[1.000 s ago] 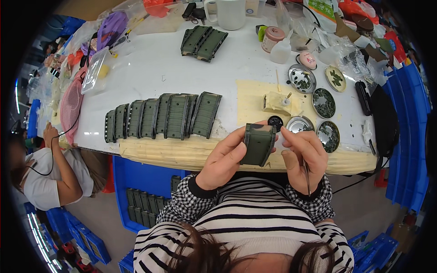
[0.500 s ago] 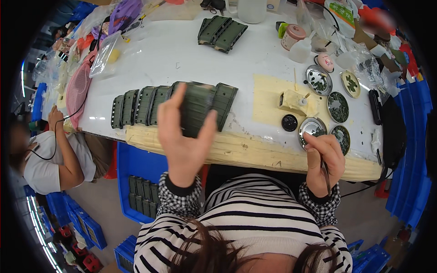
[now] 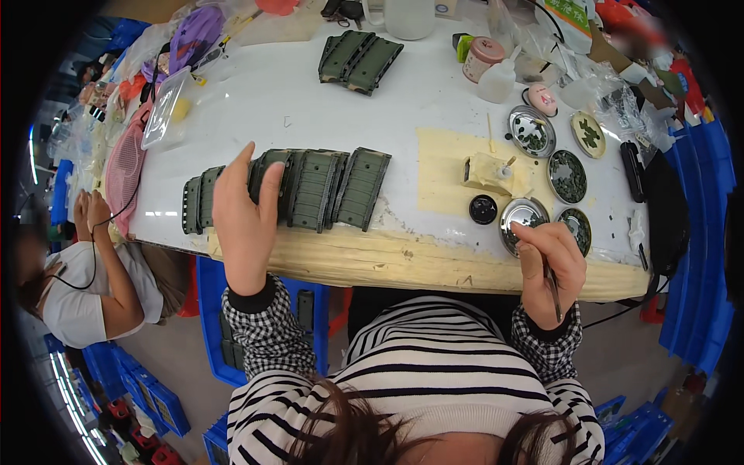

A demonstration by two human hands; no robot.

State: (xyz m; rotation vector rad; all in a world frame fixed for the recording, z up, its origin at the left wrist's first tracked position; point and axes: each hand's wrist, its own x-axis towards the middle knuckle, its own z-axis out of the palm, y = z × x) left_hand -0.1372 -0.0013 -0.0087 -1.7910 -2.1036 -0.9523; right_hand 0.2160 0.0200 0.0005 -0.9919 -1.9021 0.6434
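My left hand (image 3: pixel 244 221) is over the left part of a row of dark green ribbed plastic pieces (image 3: pixel 316 190). Its fingers are apart, with nothing in them, and they hide some of the row. The pieces lie close together along the near side of the table. My right hand (image 3: pixel 552 263) closes in a pinch round slim metal tweezers (image 3: pixel 555 298), whose tip end is hidden by the fingers. Beneath these fingertips is a round metal dish (image 3: pixel 513 213) with small dark bits. More dishes of small green pieces (image 3: pixel 568 177) stand beyond it.
A small taped block with a stick (image 3: pixel 488 174) and a black round cap (image 3: pixel 483 209) sit nearby. More green pieces (image 3: pixel 360 62) lie at the back. A blue crate (image 3: pixel 211 310) holding similar pieces is below the table edge. Another person (image 3: pixel 93 279) sits at the left.
My left hand has moved left, away from the middle of the row, and the blurred green piece beneath it now lies still in line. My right hand keeps its pinch over the dish.
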